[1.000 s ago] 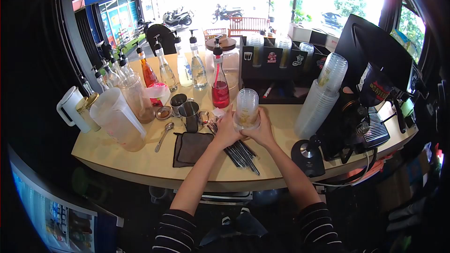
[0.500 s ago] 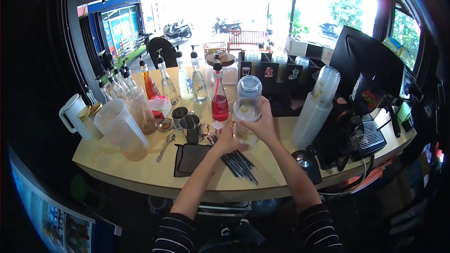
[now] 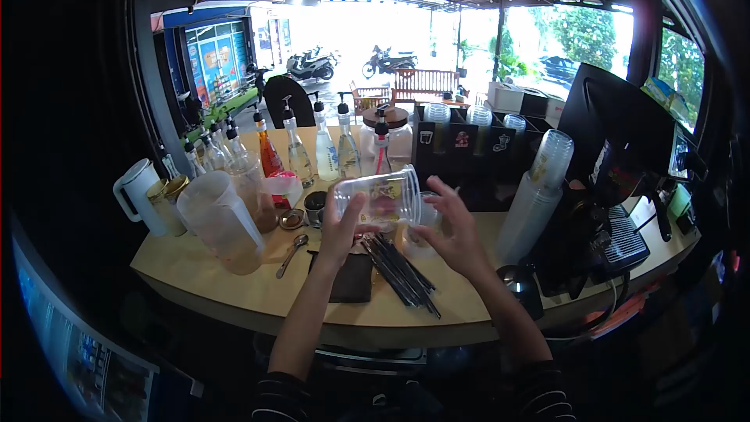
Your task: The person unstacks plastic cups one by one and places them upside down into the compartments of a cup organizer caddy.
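Note:
My left hand [image 3: 342,227] is wrapped around a clear plastic cup [image 3: 379,199] with a printed label. The cup lies sideways in the air above the counter, its rim facing right. Beside that rim is my right hand [image 3: 453,228], fingers spread apart; whether its thumb touches the rim I cannot tell. Partly hidden behind my right hand, more clear plastic [image 3: 422,244] stands on the counter. Wrapped black straws [image 3: 398,273] lie in a bundle below the cup. Behind it rises a pump bottle [image 3: 380,148] of red syrup, partly covered.
Several pump bottles [image 3: 297,158], a large plastic pitcher [image 3: 219,223] and a spoon [image 3: 291,256] occupy the left side of the counter [image 3: 258,289]. A dark folded cloth [image 3: 349,281] lies in front. At right are a tall cup stack [image 3: 531,211] and a coffee machine [image 3: 601,242].
The cup was upside down between both hands; now it is tipped sideways and raised in my left hand. My right hand has opened and come away. The view has shifted slightly.

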